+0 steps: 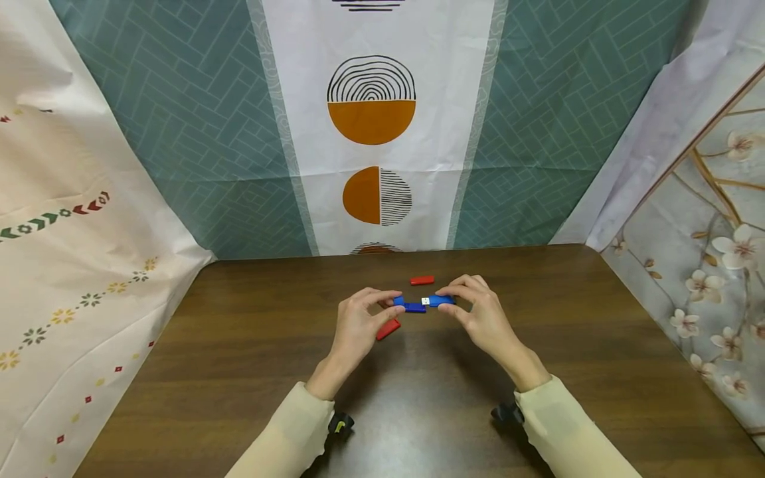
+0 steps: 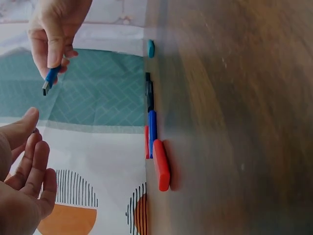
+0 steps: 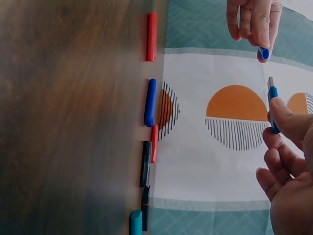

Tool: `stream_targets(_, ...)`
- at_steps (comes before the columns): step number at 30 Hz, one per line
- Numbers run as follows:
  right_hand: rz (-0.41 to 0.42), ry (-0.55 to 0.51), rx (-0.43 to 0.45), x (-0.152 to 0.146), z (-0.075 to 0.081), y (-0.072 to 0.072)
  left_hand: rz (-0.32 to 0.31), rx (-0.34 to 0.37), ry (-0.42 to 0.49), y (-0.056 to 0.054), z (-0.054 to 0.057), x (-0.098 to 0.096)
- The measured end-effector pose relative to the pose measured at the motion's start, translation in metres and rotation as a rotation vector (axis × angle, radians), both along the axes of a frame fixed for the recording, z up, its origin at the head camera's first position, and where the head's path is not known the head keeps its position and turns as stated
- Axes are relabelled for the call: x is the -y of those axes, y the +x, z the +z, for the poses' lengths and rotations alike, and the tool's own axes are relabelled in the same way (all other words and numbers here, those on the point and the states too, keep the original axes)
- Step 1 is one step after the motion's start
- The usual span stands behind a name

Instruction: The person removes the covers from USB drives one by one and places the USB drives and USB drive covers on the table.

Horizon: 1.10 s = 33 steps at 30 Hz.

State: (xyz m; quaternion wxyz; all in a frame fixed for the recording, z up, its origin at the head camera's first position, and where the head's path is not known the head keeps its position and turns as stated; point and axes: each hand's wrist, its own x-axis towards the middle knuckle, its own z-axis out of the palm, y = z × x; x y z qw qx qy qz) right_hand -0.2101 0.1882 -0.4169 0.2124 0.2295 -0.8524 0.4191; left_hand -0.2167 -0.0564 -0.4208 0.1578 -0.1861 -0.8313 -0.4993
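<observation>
Above the table, my right hand (image 1: 485, 318) pinches a blue USB flash drive (image 1: 442, 300) between thumb and fingers. Its bare metal plug (image 3: 271, 82) points toward the other hand. A small blue cap (image 3: 264, 53) is pinched at the fingertips of my left hand (image 1: 355, 323), its hollow end facing the drive. A gap separates cap and plug. In the left wrist view my left fingers hide the cap, while the drive (image 2: 51, 77) shows in the right hand.
On the brown table (image 1: 239, 345) lie a dark blue stick-shaped piece (image 1: 415, 308), a red one (image 1: 422, 280) behind it and another red one (image 1: 388, 329) near my left hand. Black pieces (image 3: 145, 164) and a teal one (image 3: 136, 223) lie farther right. Patterned cloth (image 1: 370, 159) hangs behind.
</observation>
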Motion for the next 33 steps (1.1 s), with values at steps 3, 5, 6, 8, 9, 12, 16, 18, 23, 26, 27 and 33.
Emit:
stream_targets(3,0.007,0.004,0.007,0.0,0.001,-0.003,0.0,0.012,-0.015,-0.003,0.0,0.0)
stream_targets(5,0.009,0.008,0.013,0.0,0.002,-0.006,-0.002,0.015,-0.014,-0.005,0.001,0.0)
stream_targets(6,0.01,0.007,0.018,0.0,0.002,-0.007,-0.005,0.016,-0.014,-0.006,0.001,0.0)
stream_targets(8,0.009,-0.001,0.034,0.0,0.003,-0.008,-0.014,0.018,-0.015,-0.007,0.001,-0.001)
stream_targets(9,0.008,-0.003,0.039,0.0,0.003,-0.008,-0.014,0.019,-0.018,-0.007,0.002,-0.001)
stream_targets(12,0.008,-0.009,0.052,0.0,0.002,-0.01,-0.007,0.027,-0.033,-0.009,0.001,-0.002)
stream_targets(16,0.009,-0.006,0.066,0.001,-0.001,-0.014,0.016,0.034,-0.048,-0.012,0.002,-0.001)
stream_targets(18,0.004,-0.005,0.071,0.002,-0.001,-0.016,0.015,0.037,-0.051,-0.014,0.003,0.0)
stream_targets(23,0.001,-0.004,0.096,0.006,0.002,-0.022,0.007,0.032,-0.063,-0.021,0.004,0.004)
stream_targets(26,0.014,-0.01,0.115,0.009,0.002,-0.026,0.016,0.02,-0.073,-0.024,0.003,0.006)
stream_targets(27,0.02,-0.013,0.121,0.011,0.001,-0.028,0.022,0.019,-0.074,-0.025,0.003,0.008)
stream_targets(33,0.037,-0.051,0.194,0.021,-0.001,-0.038,0.045,0.037,-0.071,-0.032,0.001,0.014)
